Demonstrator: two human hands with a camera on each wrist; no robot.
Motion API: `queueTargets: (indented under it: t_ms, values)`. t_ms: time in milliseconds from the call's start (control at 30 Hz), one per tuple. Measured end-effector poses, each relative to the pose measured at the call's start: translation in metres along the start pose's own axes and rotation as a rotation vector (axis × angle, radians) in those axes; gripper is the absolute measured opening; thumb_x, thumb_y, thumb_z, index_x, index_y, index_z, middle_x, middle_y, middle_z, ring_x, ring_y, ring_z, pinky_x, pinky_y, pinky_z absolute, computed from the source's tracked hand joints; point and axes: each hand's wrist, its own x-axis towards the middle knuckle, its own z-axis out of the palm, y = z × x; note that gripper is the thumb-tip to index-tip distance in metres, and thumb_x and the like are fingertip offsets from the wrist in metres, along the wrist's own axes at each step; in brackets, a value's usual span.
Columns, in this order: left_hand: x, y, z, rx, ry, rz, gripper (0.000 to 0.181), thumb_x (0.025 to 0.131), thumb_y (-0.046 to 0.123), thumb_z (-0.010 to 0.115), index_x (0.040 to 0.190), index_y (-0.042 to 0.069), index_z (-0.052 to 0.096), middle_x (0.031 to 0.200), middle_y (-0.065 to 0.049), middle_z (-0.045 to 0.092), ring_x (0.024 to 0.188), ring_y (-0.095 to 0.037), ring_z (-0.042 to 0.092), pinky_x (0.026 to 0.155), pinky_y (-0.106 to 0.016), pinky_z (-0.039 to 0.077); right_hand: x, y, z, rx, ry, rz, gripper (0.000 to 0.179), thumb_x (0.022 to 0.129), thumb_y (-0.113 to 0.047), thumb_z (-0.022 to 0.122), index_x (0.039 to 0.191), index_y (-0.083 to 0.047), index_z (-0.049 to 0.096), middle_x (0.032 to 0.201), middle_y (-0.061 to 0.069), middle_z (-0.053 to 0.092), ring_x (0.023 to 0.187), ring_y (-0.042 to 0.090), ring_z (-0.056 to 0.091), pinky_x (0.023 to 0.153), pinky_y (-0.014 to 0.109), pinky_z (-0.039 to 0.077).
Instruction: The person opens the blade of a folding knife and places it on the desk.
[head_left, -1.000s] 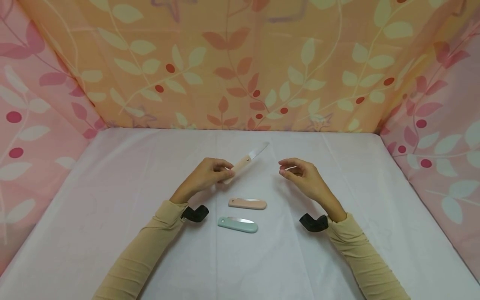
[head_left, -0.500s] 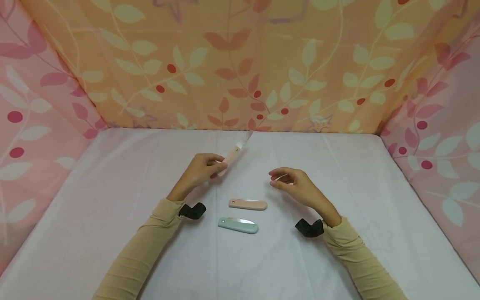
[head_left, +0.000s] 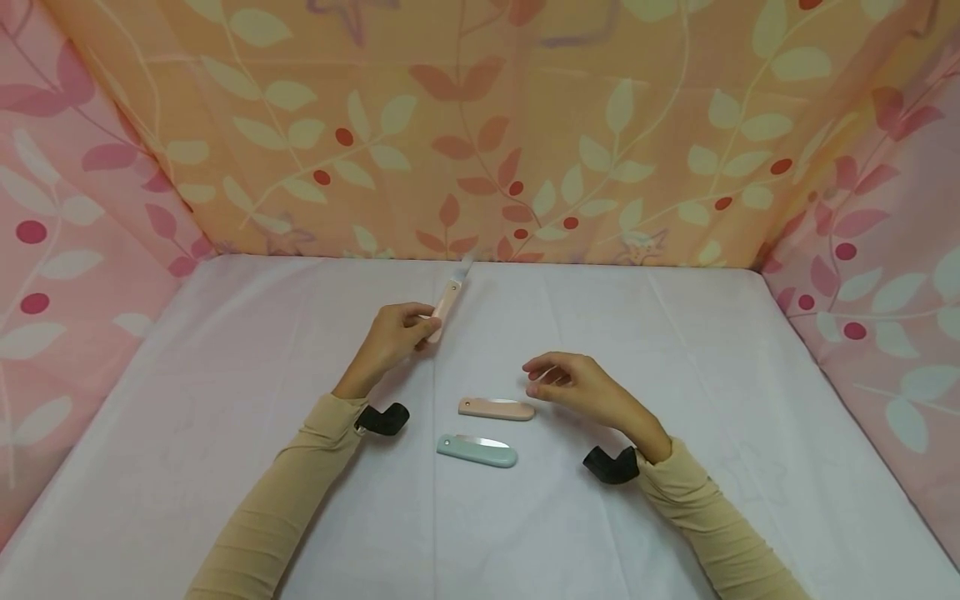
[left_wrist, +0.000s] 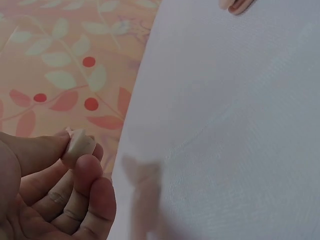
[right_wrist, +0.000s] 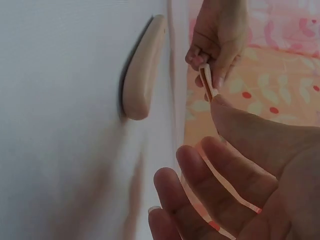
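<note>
In the head view my left hand (head_left: 393,340) pinches the handle end of a cream folding knife (head_left: 446,308), its blade out and pointing toward the back of the table. The left wrist view shows only the butt of that cream knife (left_wrist: 80,146) between thumb and fingers. My right hand (head_left: 581,385) hovers with loosely bent fingers and holds nothing. Just left of its fingertips lies a folded peach knife (head_left: 497,409), seen larger in the right wrist view (right_wrist: 144,75). Nearer the front lies a folded mint-green knife (head_left: 477,451).
A white cloth (head_left: 315,517) covers the table. An orange leaf-patterned curtain (head_left: 480,125) hangs along the back edge, with pink patterned curtains at both sides. Black wrist mounts (head_left: 611,465) sit at the ends of the beige sleeves.
The left hand has moved left and slightly back, turning the cream knife more upright in view. The right hand has come left and nearer, toward the peach knife. Both folded knives stay put.
</note>
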Motion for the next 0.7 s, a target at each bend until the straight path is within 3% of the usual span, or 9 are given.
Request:
queueTargets:
  t_ms: [200,433,700]
  values:
    - [0.003,-0.007,-0.002,0.011,0.025,-0.013,0.036,0.097,0.015,0.064,0.127,-0.004,0.062,0.104,-0.021,0.066,0.064,-0.007,0.060,0.062,-0.021,0.050,0.000,0.002,0.007,-0.054,-0.031,-0.042,0.037,0.090,-0.024,0.073,0.121,-0.004,0.067,0.114,0.008,0.070,0.099,0.019,0.065,0.089,0.033,0.052]
    - [0.003,-0.009,-0.004,0.061,0.047,-0.059,0.036,0.097,0.014,0.062,0.127,-0.007,0.061,0.102,-0.021,0.065,0.061,-0.007,0.060,0.060,-0.020,0.048,-0.001,0.001,0.013,-0.080,-0.078,-0.041,0.037,0.087,-0.022,0.076,0.119,-0.004,0.068,0.111,0.007,0.071,0.093,0.014,0.063,0.082,0.026,0.050]
    - [0.006,-0.017,-0.006,0.117,0.051,-0.059,0.037,0.096,0.015,0.064,0.125,-0.007,0.062,0.097,-0.021,0.070,0.056,-0.005,0.061,0.063,-0.019,0.046,-0.001,0.001,0.018,-0.115,-0.095,-0.067,0.038,0.083,-0.023,0.081,0.115,-0.005,0.070,0.108,0.005,0.072,0.090,0.012,0.062,0.081,0.026,0.051]
